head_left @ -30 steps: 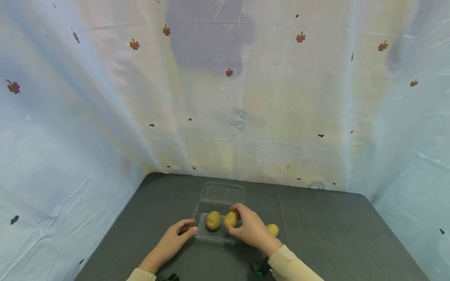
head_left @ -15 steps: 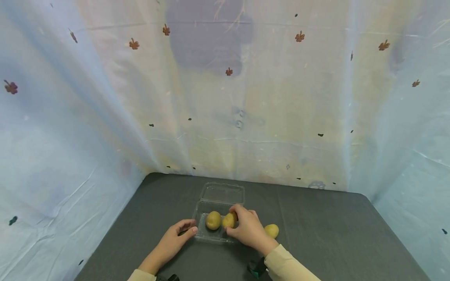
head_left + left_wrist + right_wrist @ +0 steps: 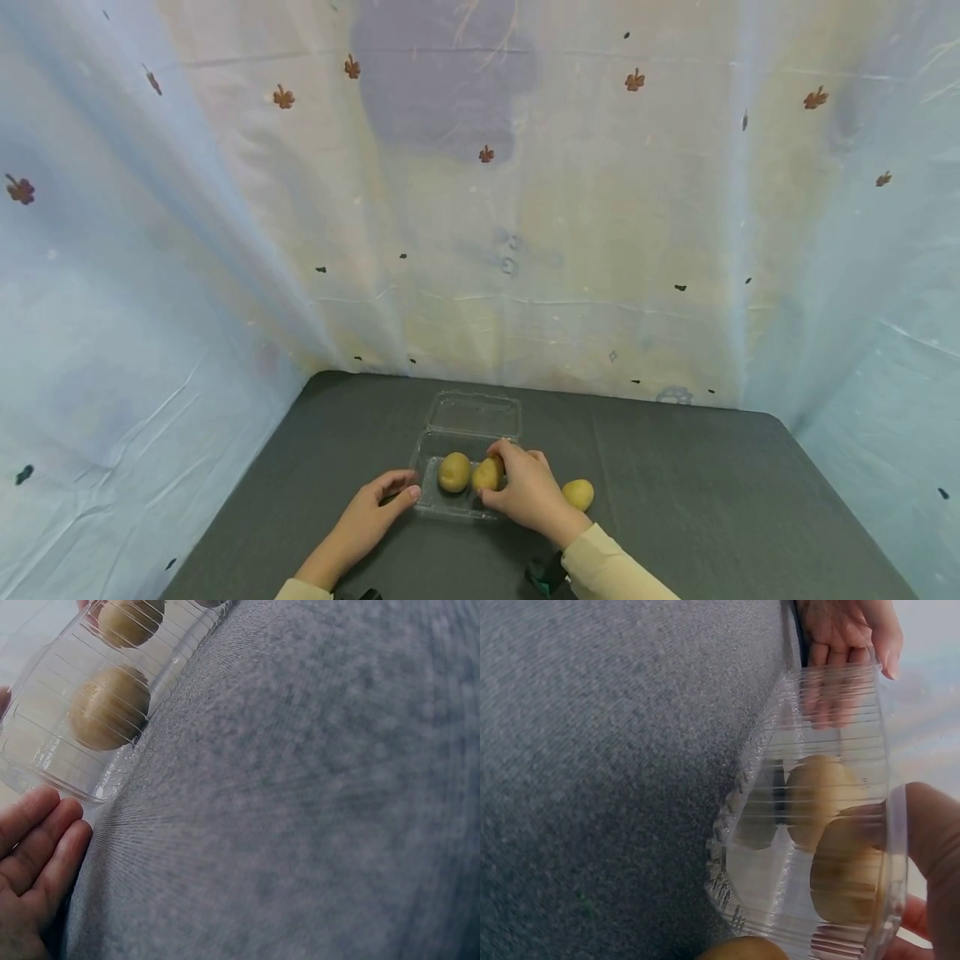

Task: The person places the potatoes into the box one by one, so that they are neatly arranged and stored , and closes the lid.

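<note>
A clear plastic clamshell box (image 3: 452, 512) stands on the dark table, its hinged lid (image 3: 476, 414) laid back on the far side. One potato (image 3: 453, 472) rests inside, left of centre. My right hand (image 3: 534, 492) reaches over the box's right wall and holds a second potato (image 3: 487, 475) between thumb and fingers, close beside the first. At the left wall is my left hand (image 3: 372, 510); its fingers (image 3: 46, 847) lie fairly straight along the plastic, thumb at the near corner. Just outside the box, behind my right wrist, lies a third potato (image 3: 578, 494).
The table (image 3: 697, 492) is covered in dark grey cloth. A pale printed curtain (image 3: 570, 208) closes in the back and both sides. A black strap (image 3: 546, 575) hangs by the right sleeve.
My right hand has moved slightly left and lower with its potato, closer to the one in the box. More of the outside potato shows. My left hand has stayed in place.
</note>
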Motion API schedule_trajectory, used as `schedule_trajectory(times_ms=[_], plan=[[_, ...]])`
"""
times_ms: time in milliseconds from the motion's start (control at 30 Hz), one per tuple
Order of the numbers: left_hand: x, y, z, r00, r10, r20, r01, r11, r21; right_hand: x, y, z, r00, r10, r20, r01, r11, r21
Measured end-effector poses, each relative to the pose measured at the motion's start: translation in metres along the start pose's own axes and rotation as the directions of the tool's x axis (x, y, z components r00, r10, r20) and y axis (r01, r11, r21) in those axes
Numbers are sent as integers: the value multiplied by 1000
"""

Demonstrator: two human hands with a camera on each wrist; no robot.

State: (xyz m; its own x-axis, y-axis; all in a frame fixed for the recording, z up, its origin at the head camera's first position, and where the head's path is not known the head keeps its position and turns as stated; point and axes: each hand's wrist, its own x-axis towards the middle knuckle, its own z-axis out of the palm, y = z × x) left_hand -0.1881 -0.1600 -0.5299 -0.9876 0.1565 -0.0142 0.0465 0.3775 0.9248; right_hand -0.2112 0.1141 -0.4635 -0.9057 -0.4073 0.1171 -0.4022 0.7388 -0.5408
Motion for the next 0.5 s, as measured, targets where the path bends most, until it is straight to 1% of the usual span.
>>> schedule_trajectory(times_ms=[133,500], plan=[[0,0,0,1000,12,-6,-12,1000,4,-1,0,1,1000,-9,-3,9,1000,-26],[2,-3,0,1000,4,-8,-4,1000,2,0,0,3,1000,-21,-16,20,998,-56]])
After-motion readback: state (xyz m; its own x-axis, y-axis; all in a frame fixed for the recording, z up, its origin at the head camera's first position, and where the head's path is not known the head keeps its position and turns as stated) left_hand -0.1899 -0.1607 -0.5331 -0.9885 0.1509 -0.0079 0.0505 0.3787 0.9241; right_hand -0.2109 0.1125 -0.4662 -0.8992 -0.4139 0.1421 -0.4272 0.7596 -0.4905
